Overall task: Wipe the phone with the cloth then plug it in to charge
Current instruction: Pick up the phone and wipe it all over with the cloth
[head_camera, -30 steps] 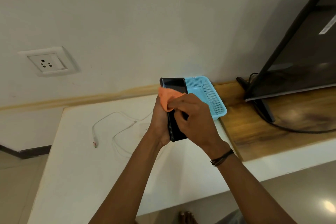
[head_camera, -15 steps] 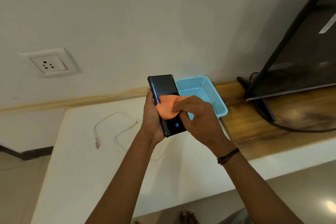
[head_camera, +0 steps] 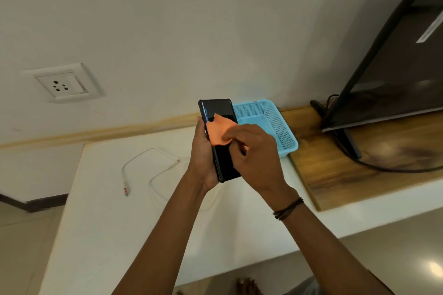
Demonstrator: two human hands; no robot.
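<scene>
A black phone point(head_camera: 217, 110) in a dark case is held upright above the white counter, screen facing me. My left hand point(head_camera: 202, 153) grips its left edge and back. My right hand point(head_camera: 254, 151) presses a small orange cloth point(head_camera: 219, 130) against the middle of the screen. A white charging cable point(head_camera: 143, 163) lies looped on the counter to the left, its plug end point(head_camera: 125, 190) pointing toward me. A white wall socket point(head_camera: 62, 84) sits on the wall at the upper left.
A light blue mesh basket point(head_camera: 282, 127) stands behind my hands against the wall. To the right, a wooden board point(head_camera: 359, 175) carries a dark TV point(head_camera: 395, 67) on its stand, with a black cable trailing. The white counter point(head_camera: 100, 223) ends at the left.
The phone turned from edge-on to screen facing me. The cloth slid from the top edge down the screen and then back up toward the middle.
</scene>
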